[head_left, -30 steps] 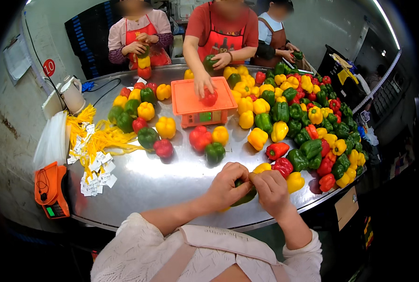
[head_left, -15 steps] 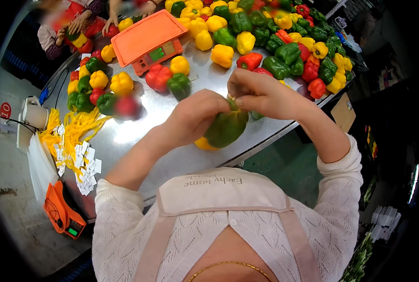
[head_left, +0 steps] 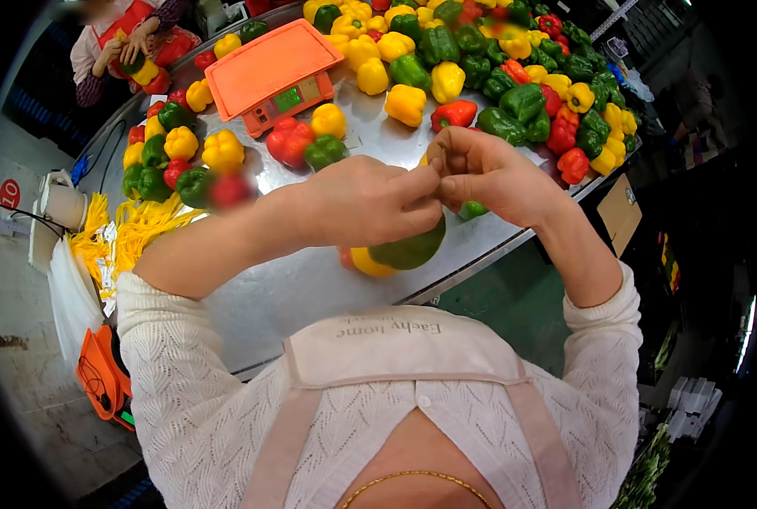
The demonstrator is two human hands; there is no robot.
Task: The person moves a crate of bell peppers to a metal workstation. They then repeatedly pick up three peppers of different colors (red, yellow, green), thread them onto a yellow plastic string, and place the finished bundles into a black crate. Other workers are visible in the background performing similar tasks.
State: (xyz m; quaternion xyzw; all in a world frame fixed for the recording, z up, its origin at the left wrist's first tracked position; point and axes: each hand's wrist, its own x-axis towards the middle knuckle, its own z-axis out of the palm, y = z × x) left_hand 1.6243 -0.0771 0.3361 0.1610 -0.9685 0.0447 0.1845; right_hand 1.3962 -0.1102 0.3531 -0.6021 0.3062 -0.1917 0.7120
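My left hand (head_left: 377, 202) reaches across from the left, its fingers pinched together just above a green bell pepper (head_left: 414, 248). Against its fingertips is my right hand (head_left: 486, 176), also closed in a pinch. What the fingertips hold is too small and hidden to make out. Beneath my left hand the green pepper is partly covered. A yellow bell pepper (head_left: 370, 264) shows beside it, and a sliver of a red pepper (head_left: 345, 257) beyond that. Another green pepper (head_left: 473, 209) peeks out below my right hand.
An orange scale (head_left: 272, 72) stands on the metal table (head_left: 281, 297). A large pile of mixed peppers (head_left: 514, 93) covers the far right; grouped peppers (head_left: 162, 157) sit at left. Yellow ties with white tags (head_left: 141, 233) hang near the left edge. A co-worker (head_left: 132, 47) holds peppers at far left.
My left hand has moved right and now covers more of the green pepper; its forearm lies more level. My right hand has shifted slightly right. The co-worker's hand near the scale has withdrawn.
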